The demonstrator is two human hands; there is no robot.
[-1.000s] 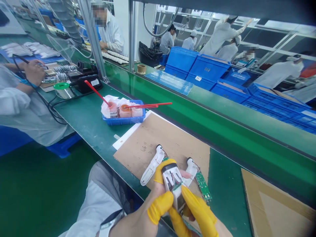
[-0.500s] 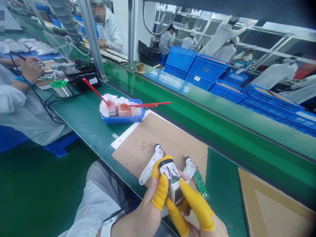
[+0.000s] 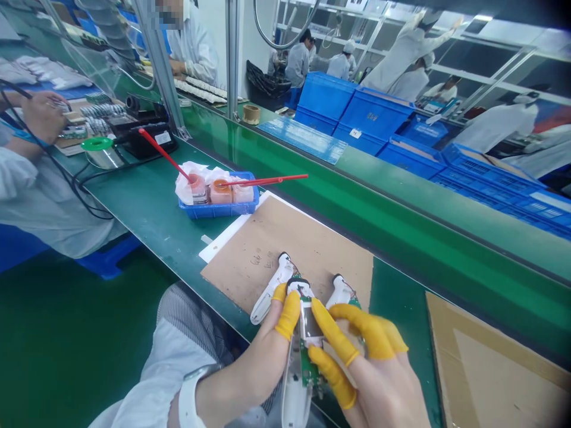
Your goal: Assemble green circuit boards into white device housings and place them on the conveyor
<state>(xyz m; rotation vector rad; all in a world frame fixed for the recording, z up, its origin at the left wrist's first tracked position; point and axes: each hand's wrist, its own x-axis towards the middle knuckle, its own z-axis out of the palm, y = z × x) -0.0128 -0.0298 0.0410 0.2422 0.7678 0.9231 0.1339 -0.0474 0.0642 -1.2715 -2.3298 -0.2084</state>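
Note:
My left hand (image 3: 279, 330), with yellow finger cots, is closed around a white plastic device housing (image 3: 294, 395) with a black-rimmed head. Against the housing lies a green circuit board (image 3: 308, 365) carrying a rectangular display (image 3: 312, 322). The yellow-covered thumb and index finger of my right hand (image 3: 379, 368) grip the board at its display end, while its other fingers are bent to the right. Beyond my hands, a second white housing (image 3: 271, 292) rests on the brown cardboard sheet (image 3: 312, 238). A third housing (image 3: 341, 291), with a green board beside it, is partly hidden by my right hand.
A blue tray (image 3: 214, 210) holds jars and red sticks (image 3: 267, 180) behind the cardboard. Farther left are a solder spool (image 3: 102, 153) and a co-worker's hand (image 3: 42, 122). Another cardboard piece (image 3: 495, 356) lies right; a green conveyor strip (image 3: 401, 238) runs behind.
The circuit board has turned so its display faces up, now lying along the housing. The housing's long handle has come into view below, and my right fingers have spread to the right.

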